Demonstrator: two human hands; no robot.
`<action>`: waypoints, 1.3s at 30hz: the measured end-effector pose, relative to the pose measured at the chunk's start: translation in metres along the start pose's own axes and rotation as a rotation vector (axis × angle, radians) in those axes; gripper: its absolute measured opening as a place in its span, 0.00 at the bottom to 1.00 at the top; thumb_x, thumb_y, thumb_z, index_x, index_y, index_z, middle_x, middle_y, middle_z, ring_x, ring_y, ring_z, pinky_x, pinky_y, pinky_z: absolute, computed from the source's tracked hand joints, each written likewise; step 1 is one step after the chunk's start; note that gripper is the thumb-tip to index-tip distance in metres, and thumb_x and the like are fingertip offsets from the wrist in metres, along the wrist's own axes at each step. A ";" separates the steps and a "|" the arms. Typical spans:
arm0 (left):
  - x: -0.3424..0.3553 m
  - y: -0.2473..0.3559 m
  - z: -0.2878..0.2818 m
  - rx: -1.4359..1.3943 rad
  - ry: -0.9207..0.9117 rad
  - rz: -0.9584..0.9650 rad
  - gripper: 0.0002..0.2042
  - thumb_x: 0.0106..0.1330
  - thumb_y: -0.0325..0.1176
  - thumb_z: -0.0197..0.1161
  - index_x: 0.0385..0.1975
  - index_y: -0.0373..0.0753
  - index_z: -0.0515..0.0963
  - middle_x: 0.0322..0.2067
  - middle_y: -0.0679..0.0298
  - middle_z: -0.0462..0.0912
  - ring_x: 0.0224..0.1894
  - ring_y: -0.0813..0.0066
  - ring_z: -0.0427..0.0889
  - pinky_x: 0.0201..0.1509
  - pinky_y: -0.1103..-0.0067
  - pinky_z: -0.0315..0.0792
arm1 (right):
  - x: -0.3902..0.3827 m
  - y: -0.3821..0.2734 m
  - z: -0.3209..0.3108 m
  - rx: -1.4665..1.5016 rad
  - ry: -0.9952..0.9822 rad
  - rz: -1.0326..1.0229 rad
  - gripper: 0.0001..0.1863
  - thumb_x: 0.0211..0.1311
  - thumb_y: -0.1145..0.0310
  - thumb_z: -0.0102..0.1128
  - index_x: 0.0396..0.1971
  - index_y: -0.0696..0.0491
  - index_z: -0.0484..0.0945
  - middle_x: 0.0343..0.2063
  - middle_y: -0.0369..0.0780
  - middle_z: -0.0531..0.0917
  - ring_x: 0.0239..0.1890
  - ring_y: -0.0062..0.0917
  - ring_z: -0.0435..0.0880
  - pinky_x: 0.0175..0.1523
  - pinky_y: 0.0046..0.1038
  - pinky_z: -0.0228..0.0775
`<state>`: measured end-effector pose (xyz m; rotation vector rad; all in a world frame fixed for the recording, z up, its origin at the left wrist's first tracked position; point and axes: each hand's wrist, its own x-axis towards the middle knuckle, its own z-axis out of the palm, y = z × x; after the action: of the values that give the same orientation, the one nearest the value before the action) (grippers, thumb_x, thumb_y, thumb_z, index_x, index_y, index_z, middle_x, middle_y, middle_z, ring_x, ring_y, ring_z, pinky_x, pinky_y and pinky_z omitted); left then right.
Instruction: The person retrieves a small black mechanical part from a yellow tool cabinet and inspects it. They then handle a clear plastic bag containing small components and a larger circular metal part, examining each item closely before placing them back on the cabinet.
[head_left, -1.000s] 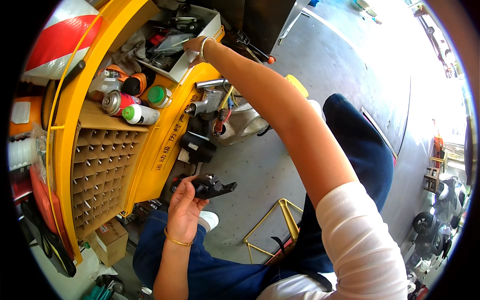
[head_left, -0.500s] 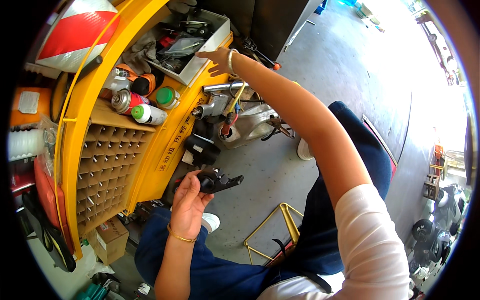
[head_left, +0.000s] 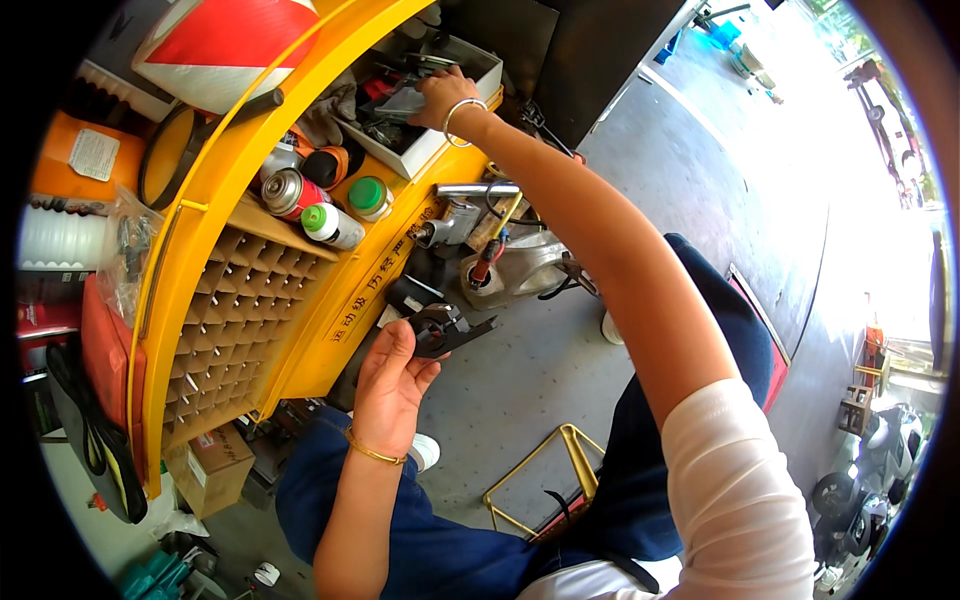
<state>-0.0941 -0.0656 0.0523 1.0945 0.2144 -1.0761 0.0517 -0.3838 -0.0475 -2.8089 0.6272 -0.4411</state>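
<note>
My left hand (head_left: 388, 385), with a gold bracelet at the wrist, is closed on a black bracket-like part (head_left: 440, 332) that has a round opening and a flat arm sticking out to the right. My right hand (head_left: 445, 98), wearing a silver bangle, is over the near right side of a white tray (head_left: 425, 152). Its fingers look apart and bent down among the contents, beside a clear plastic bag (head_left: 402, 104); the fingertips are partly hidden. Several dark small parts and a red piece lie in the tray, which stands on a yellow bench (head_left: 345, 300).
Left of the tray stand a green-lidded jar (head_left: 370, 197), a green-capped bottle (head_left: 333, 226) and a red spray can (head_left: 290, 192). Below them is a cardboard divider grid (head_left: 235, 320). Metal engine-like parts (head_left: 515, 268) and a gold stand frame (head_left: 570, 440) are on the floor side.
My right hand has gone from the tray's near edge in over its contents, fingers now bent downward. My left hand, still holding the black part, has risen slightly to the right as the view shifted.
</note>
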 end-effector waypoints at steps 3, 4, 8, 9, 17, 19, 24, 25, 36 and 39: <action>0.000 0.001 0.000 -0.003 -0.004 0.001 0.08 0.63 0.40 0.57 0.35 0.45 0.72 0.34 0.68 0.80 0.34 0.80 0.78 0.37 0.86 0.70 | 0.004 -0.009 0.009 -0.013 -0.093 0.084 0.23 0.40 0.56 0.63 0.39 0.49 0.79 0.46 0.41 0.76 0.53 0.37 0.68 0.53 0.36 0.65; 0.000 0.002 -0.001 0.001 -0.008 0.002 0.08 0.63 0.40 0.57 0.35 0.45 0.72 0.34 0.68 0.80 0.34 0.80 0.78 0.37 0.86 0.70 | 0.006 -0.011 0.011 -0.012 -0.109 0.099 0.22 0.40 0.57 0.63 0.39 0.50 0.79 0.45 0.43 0.76 0.53 0.37 0.70 0.52 0.36 0.65; -0.001 0.002 -0.001 0.007 0.007 -0.009 0.08 0.64 0.41 0.56 0.35 0.45 0.72 0.34 0.69 0.80 0.34 0.81 0.78 0.37 0.86 0.70 | 0.007 -0.008 0.011 -0.016 -0.150 0.046 0.17 0.44 0.59 0.60 0.36 0.50 0.80 0.41 0.44 0.79 0.49 0.37 0.74 0.51 0.36 0.66; -0.001 0.002 -0.001 0.009 0.004 -0.010 0.08 0.64 0.41 0.56 0.35 0.45 0.72 0.34 0.69 0.80 0.34 0.82 0.77 0.38 0.86 0.69 | 0.006 -0.005 0.008 -0.029 -0.146 0.016 0.16 0.46 0.60 0.59 0.35 0.51 0.80 0.39 0.44 0.80 0.47 0.37 0.76 0.51 0.35 0.67; 0.001 0.000 -0.002 0.008 -0.001 -0.024 0.08 0.64 0.41 0.56 0.35 0.45 0.73 0.33 0.70 0.80 0.34 0.83 0.77 0.38 0.86 0.69 | 0.017 0.003 -0.011 -0.043 -0.067 0.024 0.11 0.52 0.63 0.54 0.31 0.51 0.81 0.33 0.44 0.82 0.39 0.37 0.81 0.43 0.34 0.73; 0.001 0.000 -0.003 0.012 0.008 -0.031 0.09 0.64 0.41 0.56 0.35 0.45 0.73 0.33 0.70 0.80 0.34 0.83 0.77 0.38 0.86 0.69 | 0.022 0.006 -0.012 0.018 -0.011 0.106 0.09 0.51 0.64 0.55 0.30 0.48 0.82 0.33 0.44 0.82 0.39 0.38 0.81 0.43 0.34 0.73; 0.003 0.000 -0.003 0.006 0.005 -0.027 0.09 0.64 0.41 0.56 0.36 0.44 0.73 0.33 0.70 0.79 0.34 0.83 0.77 0.38 0.86 0.68 | 0.038 0.032 -0.018 0.138 0.112 0.321 0.09 0.50 0.61 0.57 0.31 0.41 0.83 0.35 0.43 0.82 0.39 0.37 0.81 0.45 0.33 0.73; 0.003 0.000 -0.003 0.012 0.006 -0.028 0.09 0.64 0.41 0.55 0.36 0.44 0.73 0.33 0.70 0.79 0.34 0.83 0.77 0.39 0.86 0.68 | 0.042 0.038 -0.019 0.139 0.103 0.387 0.10 0.50 0.60 0.57 0.32 0.40 0.83 0.35 0.43 0.82 0.39 0.37 0.81 0.46 0.32 0.73; 0.007 -0.002 -0.001 0.014 0.004 -0.048 0.09 0.64 0.41 0.56 0.37 0.45 0.72 0.34 0.70 0.79 0.35 0.82 0.76 0.39 0.86 0.67 | 0.048 0.075 -0.020 0.307 -0.006 0.454 0.17 0.45 0.55 0.64 0.37 0.43 0.82 0.39 0.41 0.81 0.44 0.35 0.80 0.51 0.30 0.71; 0.007 -0.003 0.000 0.012 0.000 -0.046 0.09 0.64 0.41 0.56 0.36 0.45 0.72 0.34 0.70 0.79 0.35 0.82 0.76 0.39 0.86 0.67 | 0.049 0.081 -0.020 0.332 -0.015 0.410 0.19 0.41 0.55 0.67 0.36 0.45 0.82 0.39 0.40 0.82 0.43 0.34 0.80 0.51 0.29 0.70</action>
<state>-0.0928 -0.0695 0.0464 1.1043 0.2346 -1.1201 0.0570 -0.4798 -0.0405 -2.2931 0.9963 -0.3988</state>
